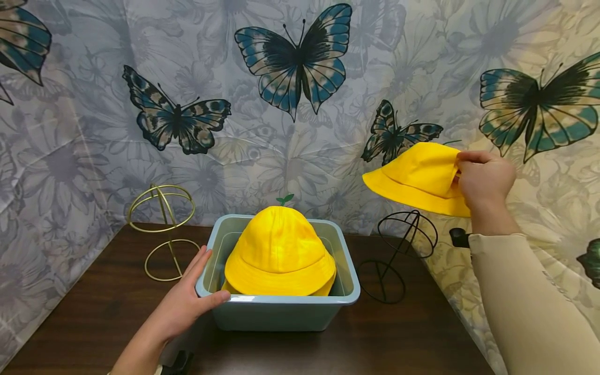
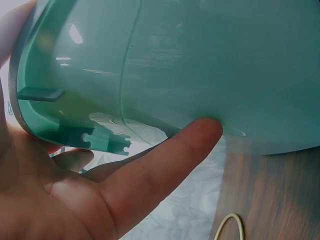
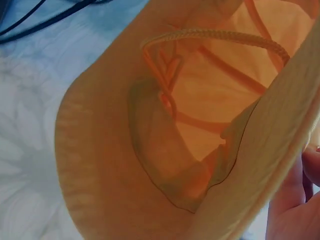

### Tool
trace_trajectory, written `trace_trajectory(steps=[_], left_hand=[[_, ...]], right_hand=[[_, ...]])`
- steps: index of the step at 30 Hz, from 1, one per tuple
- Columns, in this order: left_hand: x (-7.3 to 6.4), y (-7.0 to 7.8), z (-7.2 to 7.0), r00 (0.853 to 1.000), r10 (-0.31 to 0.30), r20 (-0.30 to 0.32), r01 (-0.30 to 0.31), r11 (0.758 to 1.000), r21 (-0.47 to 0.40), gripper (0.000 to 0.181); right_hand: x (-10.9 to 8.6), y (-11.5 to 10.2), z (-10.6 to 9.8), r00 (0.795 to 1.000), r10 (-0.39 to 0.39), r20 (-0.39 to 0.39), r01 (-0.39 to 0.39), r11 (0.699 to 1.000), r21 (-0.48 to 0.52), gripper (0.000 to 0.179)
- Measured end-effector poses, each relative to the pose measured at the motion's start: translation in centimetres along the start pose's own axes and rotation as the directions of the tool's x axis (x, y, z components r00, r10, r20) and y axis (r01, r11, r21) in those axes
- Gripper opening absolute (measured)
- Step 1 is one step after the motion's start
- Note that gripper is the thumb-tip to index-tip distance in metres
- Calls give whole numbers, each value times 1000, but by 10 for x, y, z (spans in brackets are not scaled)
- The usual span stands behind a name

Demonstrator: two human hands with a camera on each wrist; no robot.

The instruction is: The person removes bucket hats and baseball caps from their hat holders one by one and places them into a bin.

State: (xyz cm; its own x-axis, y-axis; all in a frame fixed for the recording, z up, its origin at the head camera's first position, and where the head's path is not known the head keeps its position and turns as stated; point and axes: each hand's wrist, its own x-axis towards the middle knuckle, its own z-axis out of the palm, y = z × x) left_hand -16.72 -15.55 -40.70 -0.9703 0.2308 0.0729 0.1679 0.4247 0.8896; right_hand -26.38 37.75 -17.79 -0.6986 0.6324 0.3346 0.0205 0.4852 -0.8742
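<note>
In the head view, my right hand (image 1: 487, 177) pinches a yellow bucket hat (image 1: 417, 174) and holds it up at the right. The right wrist view looks into this hat's underside (image 3: 100, 165), with a braided cord (image 3: 215, 35) across the opening. My left hand (image 1: 183, 304) rests at the near left corner of a grey-blue plastic tub (image 1: 276, 312), thumb along the near rim. Its straight fingers lie against the tub's outer wall in the left wrist view. Another yellow hat (image 1: 278, 250) with a green sprout on its crown sits in the tub, a further yellow brim under it.
A gold wire stand (image 1: 161, 232) is on the dark wooden table (image 1: 94, 323), left of the tub. A black wire stand (image 1: 391, 260) stands at the right, below the raised hat. Behind hangs a butterfly-patterned cloth (image 1: 295, 156).
</note>
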Motion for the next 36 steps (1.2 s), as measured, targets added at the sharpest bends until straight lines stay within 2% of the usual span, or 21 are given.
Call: trace_trajectory(steps=[8, 16, 20, 26, 32, 36], left_hand=[[-1, 1, -1, 1000, -3, 9, 3, 1000, 2, 102], [0, 0, -1, 1000, -2, -4, 2, 1000, -2, 102], [1, 0, -2, 1000, -3, 2, 3, 1000, -2, 102], [0, 0, -2, 1000, -3, 5, 3, 1000, 0, 101], [0, 0, -2, 1000, -1, 4, 1, 1000, 7, 101], [0, 0, -2, 1000, 0, 4, 0, 1000, 13, 101]], right_hand=[[-20, -34, 16, 995, -61, 84, 48, 988, 144, 24], [-52, -68, 41, 974, -66, 215, 16, 973, 228, 26], [-68, -75, 58, 960, -104, 260, 25, 957, 290, 22], [-93, -80, 89, 930, -196, 311, 105, 952, 286, 19], [-114, -80, 118, 905, -221, 365, 106, 945, 309, 16], [-129, -78, 132, 877, -243, 415, 125, 949, 291, 14]])
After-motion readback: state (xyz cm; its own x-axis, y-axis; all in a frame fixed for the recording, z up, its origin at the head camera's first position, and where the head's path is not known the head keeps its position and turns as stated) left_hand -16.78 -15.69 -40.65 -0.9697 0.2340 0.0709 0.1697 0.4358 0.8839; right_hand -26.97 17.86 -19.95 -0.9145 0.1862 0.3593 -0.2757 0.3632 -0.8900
